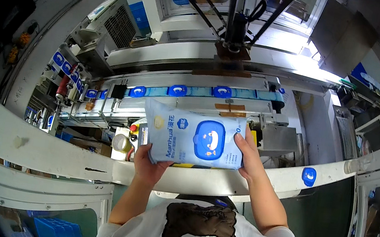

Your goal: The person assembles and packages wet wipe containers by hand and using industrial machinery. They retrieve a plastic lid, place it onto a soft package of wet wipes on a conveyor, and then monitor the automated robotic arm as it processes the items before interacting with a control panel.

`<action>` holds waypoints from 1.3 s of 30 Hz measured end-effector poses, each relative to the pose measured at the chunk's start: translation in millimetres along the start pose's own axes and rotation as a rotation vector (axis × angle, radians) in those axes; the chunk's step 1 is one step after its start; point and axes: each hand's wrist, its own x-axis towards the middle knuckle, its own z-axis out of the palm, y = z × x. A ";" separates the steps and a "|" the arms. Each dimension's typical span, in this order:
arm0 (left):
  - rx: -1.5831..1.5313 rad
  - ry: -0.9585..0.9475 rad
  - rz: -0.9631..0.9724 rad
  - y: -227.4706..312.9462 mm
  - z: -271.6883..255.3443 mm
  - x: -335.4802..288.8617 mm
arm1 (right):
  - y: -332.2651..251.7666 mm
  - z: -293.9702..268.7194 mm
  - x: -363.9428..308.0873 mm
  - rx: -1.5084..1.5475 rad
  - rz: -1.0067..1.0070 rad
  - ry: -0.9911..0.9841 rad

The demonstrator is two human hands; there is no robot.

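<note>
left hand (149,165) and right hand (247,155), half-curled, hold a pack (183,137) by its sides, likely keeping the lid (209,140) facing me.

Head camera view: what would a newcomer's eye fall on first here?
The pale blue pack, centre, held between the left hand and right hand. Beyond it, blue lid-shaped pieces sit spaced along a conveyor belt. A dark-rodded machine hangs above, at top centre.
</note>
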 end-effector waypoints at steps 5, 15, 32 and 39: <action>0.708 0.146 -0.108 -2.6 8.9 -13.2 | -13.7 -13.5 -33.3 -0.088 -0.096 -0.070; 0.378 -0.021 -0.083 -26.7 26.9 -8.2 | -31.3 -13.5 -60.5 -1.211 -1.003 0.322; 0.405 -0.115 -0.058 -1.6 38.5 -11.7 | -67.6 28.2 -80.3 -0.664 -0.649 0.271; 0.299 -0.219 -0.107 -0.5 44.8 -8.0 | -83.5 36.8 -105.3 -0.880 -0.718 0.220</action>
